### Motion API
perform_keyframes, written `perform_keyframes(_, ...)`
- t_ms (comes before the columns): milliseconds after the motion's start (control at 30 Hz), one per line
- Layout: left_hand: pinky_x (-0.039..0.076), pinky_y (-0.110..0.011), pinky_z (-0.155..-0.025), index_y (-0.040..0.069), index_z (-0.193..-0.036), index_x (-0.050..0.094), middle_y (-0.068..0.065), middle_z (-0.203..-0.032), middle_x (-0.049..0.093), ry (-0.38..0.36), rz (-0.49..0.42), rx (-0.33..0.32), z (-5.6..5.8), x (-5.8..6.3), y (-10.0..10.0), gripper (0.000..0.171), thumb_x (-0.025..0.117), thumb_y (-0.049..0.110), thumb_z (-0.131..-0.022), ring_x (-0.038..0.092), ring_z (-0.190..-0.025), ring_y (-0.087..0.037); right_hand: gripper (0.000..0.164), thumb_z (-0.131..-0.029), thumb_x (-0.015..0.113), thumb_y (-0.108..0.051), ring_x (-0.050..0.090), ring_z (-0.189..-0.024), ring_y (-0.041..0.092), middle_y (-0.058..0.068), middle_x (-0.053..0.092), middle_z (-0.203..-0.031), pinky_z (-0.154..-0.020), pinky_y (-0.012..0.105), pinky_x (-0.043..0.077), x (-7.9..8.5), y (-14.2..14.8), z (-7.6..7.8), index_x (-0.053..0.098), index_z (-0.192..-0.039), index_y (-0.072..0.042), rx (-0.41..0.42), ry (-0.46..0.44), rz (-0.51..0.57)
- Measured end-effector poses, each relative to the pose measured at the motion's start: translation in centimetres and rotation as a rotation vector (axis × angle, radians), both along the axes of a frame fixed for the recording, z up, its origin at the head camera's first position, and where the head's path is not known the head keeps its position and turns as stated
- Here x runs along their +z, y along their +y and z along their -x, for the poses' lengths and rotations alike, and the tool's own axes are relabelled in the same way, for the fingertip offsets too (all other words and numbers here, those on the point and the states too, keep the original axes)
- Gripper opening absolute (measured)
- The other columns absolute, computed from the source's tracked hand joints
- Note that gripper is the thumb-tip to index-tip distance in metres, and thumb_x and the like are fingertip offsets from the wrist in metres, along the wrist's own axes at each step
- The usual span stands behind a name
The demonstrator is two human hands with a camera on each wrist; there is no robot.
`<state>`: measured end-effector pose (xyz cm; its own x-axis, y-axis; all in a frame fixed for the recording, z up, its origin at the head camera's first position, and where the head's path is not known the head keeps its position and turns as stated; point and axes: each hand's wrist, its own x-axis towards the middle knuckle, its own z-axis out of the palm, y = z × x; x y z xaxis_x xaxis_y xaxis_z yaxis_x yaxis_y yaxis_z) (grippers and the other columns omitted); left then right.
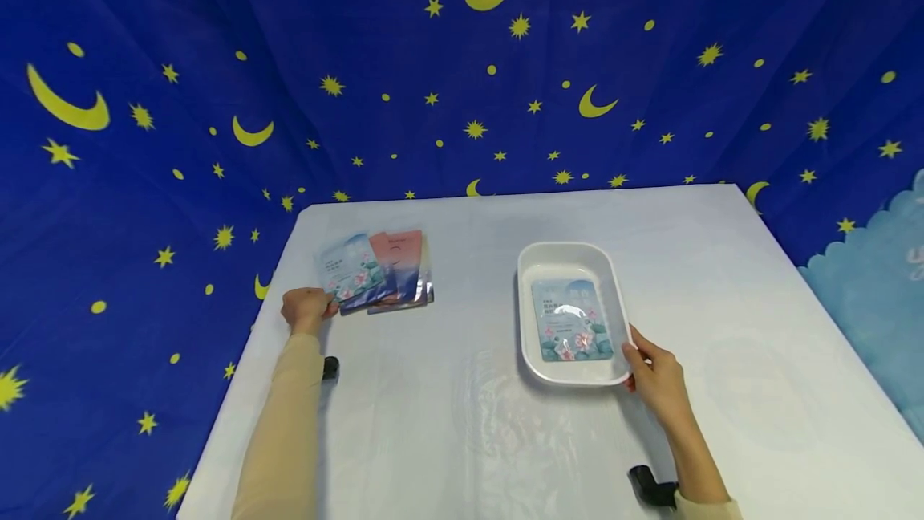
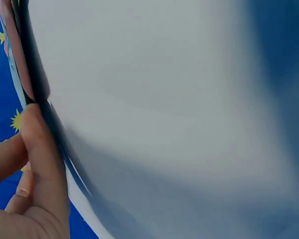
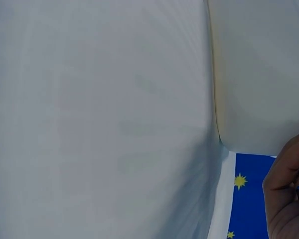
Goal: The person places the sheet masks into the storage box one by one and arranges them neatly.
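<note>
At the table's left, my left hand (image 1: 306, 307) pinches the lower left corner of a light-blue face mask packet (image 1: 351, 267) with a lotus print. That packet overlaps several pink-and-dark-blue packets (image 1: 406, 255) fanned out to its right. In the left wrist view, the thumb and fingers of the left hand (image 2: 42, 169) meet at the packets' edge, seen side-on. My right hand (image 1: 658, 375) grips the near right corner of a white plastic tray (image 1: 566, 267). Another light-blue packet (image 1: 570, 323) lies flat inside it. The right wrist view shows the tray's outside (image 3: 264, 84) beside the curled fingers.
A white sheet covers the table (image 1: 447, 359), with a clear plastic film (image 1: 527, 440) near its front middle. Blue cloth (image 1: 404, 46) printed with yellow moons and stars hangs behind and at the left. Black wrist mounts (image 1: 653, 488) sit on both arms.
</note>
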<state>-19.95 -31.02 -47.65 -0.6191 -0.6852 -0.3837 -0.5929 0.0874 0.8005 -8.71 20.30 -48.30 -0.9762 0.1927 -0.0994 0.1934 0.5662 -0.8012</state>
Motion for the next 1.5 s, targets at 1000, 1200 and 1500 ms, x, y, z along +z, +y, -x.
perform_keyframes(1000,0.056,-0.028,-0.064,0.0,-0.101,0.063,-0.016,-0.091,0.059,0.504,-0.302,-0.103,1.7,-4.3,1.5,0.03,0.071,0.004,-0.072,0.067,-0.068,-0.022,0.045,-0.092,0.048,-0.026,0.05,-0.043,0.008,0.017,0.055,-0.078,-0.04,0.023,0.044,0.2,0.0,-0.1,0.043,-0.131,-0.004,0.007,0.01,0.011)
perform_keyframes(1200,0.056,-0.031,-0.064,0.001,-0.097,0.065,-0.017,-0.09,0.063,0.588,-0.361,-0.225,2.3,-3.4,4.6,0.031,0.074,0.009,-0.069,0.067,-0.073,-0.027,0.045,-0.091,0.048,-0.027,0.05,-0.043,0.009,0.016,0.055,-0.077,-0.04,0.023,0.044,0.2,0.0,-0.1,0.043,-0.131,-0.005,0.001,0.008,0.018)
perform_keyframes(1500,0.056,-0.032,-0.066,-0.002,-0.103,0.062,-0.018,-0.092,0.064,0.602,-0.465,-0.321,1.4,0.1,11.6,0.031,0.069,0.005,-0.074,0.066,-0.074,-0.029,0.045,-0.091,0.049,-0.026,0.051,-0.043,0.01,0.016,0.054,-0.076,-0.04,0.023,0.044,-0.1,0.1,-0.1,0.044,-0.13,-0.006,-0.006,0.008,0.037)
